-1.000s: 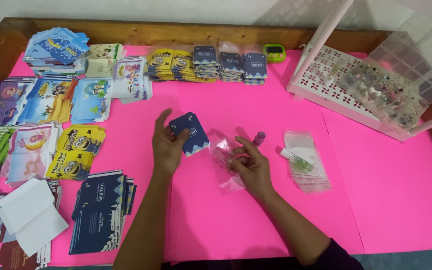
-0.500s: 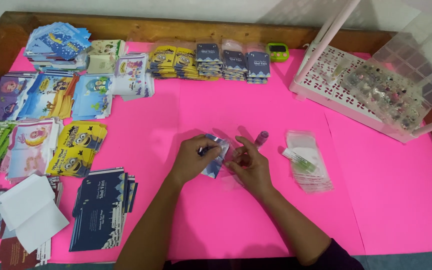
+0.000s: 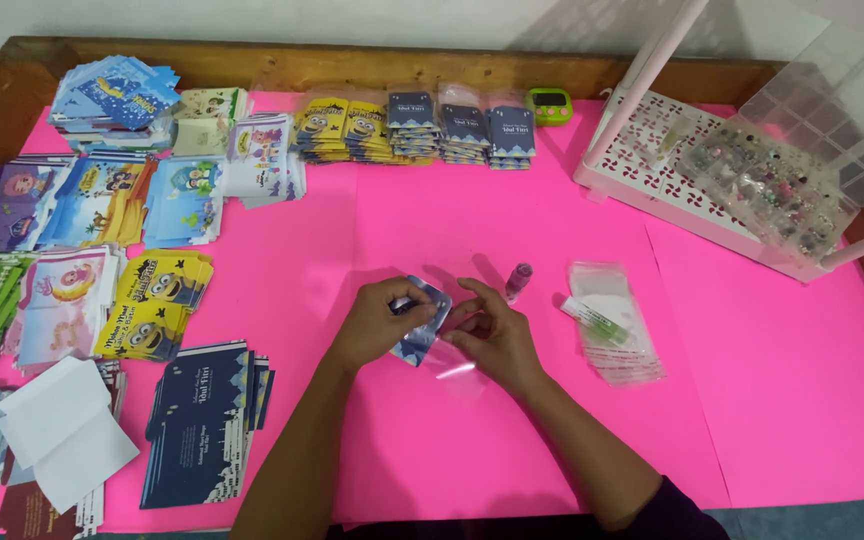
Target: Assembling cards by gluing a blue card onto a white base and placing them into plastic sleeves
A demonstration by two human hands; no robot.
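My left hand (image 3: pixel 377 322) grips a small dark blue card (image 3: pixel 420 322) and holds it partly inside a clear plastic sleeve (image 3: pixel 457 358). The sleeve's open end is pinched by my right hand (image 3: pixel 492 335), with the rest lying on the pink sheet (image 3: pixel 772 400). Both hands meet at the middle of the table. A small purple vial (image 3: pixel 518 281) stands just beyond my right hand.
A pile of clear sleeves (image 3: pixel 612 325) with a thin tube on it lies to the right. Stacks of colourful cards (image 3: pixel 82 260) fill the left side, dark blue cards (image 3: pixel 202 420) near left. Packed cards (image 3: pixel 422 125), a green timer (image 3: pixel 550 105) and a white rack (image 3: pixel 752 175) stand at the back.
My left hand brought the blue card from the left to my right hand and has pushed it into the clear sleeve.
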